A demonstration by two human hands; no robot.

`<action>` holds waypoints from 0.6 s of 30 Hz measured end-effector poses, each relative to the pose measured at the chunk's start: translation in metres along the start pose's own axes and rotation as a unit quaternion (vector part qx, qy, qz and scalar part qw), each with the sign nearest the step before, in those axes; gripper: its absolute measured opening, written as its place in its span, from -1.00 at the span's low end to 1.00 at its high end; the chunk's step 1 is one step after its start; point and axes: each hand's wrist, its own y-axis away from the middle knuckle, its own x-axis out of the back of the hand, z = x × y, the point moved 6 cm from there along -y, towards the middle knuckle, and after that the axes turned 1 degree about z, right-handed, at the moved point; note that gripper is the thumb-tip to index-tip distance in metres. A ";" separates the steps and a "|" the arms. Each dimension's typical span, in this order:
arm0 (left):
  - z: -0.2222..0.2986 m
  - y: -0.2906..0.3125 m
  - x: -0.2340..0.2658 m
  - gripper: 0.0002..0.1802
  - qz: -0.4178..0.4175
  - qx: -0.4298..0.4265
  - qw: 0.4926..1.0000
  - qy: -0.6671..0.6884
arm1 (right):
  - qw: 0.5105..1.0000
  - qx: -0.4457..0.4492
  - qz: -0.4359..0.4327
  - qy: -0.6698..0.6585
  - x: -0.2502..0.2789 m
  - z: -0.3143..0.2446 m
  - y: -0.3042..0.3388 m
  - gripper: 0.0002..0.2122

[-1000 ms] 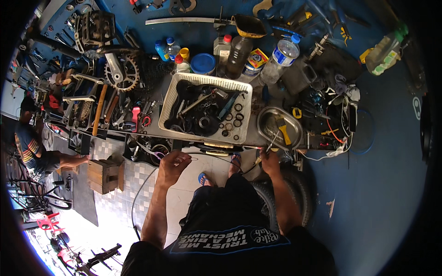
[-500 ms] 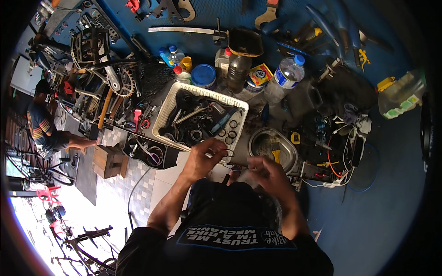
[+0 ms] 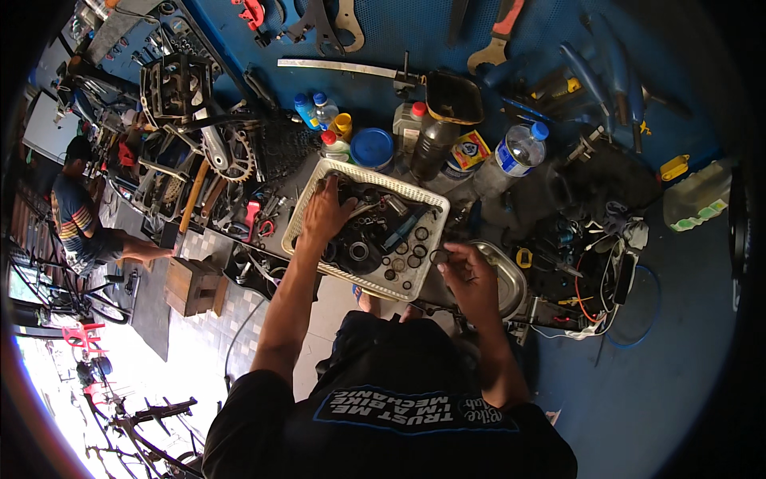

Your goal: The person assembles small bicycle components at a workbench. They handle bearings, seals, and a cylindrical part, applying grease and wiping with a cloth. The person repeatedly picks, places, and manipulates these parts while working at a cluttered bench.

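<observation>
Ring point(image 3: 432, 256) in half-closed right hand point(image 3: 471, 281)

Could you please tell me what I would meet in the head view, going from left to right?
Other person, wooden box, left hand reaching into the white basket, dark ring, right hand, small yellow-and-black item, clear plastic container.
</observation>
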 end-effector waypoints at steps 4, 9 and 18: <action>-0.019 -0.033 -0.021 -0.30 -0.070 0.033 0.996 -0.048 | 0.999 0.033 0.036 0.025 -0.010 0.000 -0.003 -0.75; 0.006 -0.034 -0.024 -0.30 -0.023 -0.144 0.989 -0.017 | 0.995 0.042 0.075 0.043 -0.034 -0.005 -0.007 -0.73; 0.009 -0.037 -0.060 -0.39 -0.077 -0.184 0.978 -0.065 | 0.988 0.050 0.102 0.108 -0.073 -0.012 -0.012 -0.75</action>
